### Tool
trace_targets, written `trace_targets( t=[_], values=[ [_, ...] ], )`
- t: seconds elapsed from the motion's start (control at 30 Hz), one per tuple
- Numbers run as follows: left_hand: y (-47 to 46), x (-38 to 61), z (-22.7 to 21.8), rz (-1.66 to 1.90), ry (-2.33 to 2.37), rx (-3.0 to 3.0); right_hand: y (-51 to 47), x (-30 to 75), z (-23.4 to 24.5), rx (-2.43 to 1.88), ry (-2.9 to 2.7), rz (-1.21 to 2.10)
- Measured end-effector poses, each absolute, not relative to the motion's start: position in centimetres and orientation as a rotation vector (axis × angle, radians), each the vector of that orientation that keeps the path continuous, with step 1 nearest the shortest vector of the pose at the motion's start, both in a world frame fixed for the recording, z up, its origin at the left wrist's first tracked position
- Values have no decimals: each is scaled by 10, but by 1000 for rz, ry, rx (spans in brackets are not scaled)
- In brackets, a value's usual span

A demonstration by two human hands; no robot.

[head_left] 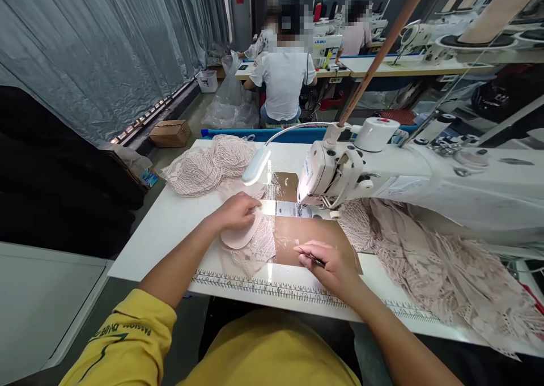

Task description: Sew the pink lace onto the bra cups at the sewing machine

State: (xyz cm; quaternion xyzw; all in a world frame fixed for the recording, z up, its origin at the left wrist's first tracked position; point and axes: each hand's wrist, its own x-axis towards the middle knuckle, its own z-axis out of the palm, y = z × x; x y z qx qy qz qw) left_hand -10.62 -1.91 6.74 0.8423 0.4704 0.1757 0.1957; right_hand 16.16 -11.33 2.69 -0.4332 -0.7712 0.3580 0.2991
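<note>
My left hand (236, 211) is closed, its fingertips pinching the edge of a pale pink lace piece (261, 241). A smooth, rounded pink cup pad (240, 237) lies under that hand, against the lace. My right hand (334, 268) grips a slim dark pointed tool (315, 259), too small to name exactly; its tip points left above the brown board (293, 233). Just beyond both hands is the white sewing machine (323, 168), its needle area over the metal plate (287, 209). The lace is left of the needle and apart from it.
A pile of pink lace pieces (212, 168) lies at the table's back left. More lace fabric (442, 267) is heaped to the right, under the machine arm. A lamp (257, 165) hangs low over the table. A ruler strip (272, 288) runs along the front edge. A person (283, 83) sits ahead.
</note>
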Motion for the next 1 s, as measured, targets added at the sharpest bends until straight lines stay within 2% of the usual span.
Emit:
trace_targets(
  t=[0.13,0.3,0.53,0.63,0.83,1.0],
  values=[
    [-28,-98,64,431,1082,2129,-100,155,35,-1288,-1964,980],
    [-40,-80,67,474,892,1916,-80,131,38,-1216,-1949,1085],
    [-41,-73,46,439,881,1724,-77,128,28,-1175,-1901,1216],
    [-41,-73,39,390,902,1641,-76,130,30,-1256,-1887,1167],
    [-40,-76,37,385,825,1490,-70,134,29,-1327,-1822,1098],
    [-43,-77,37,438,857,1366,-68,146,25,-1230,-1812,1194]
  ],
)
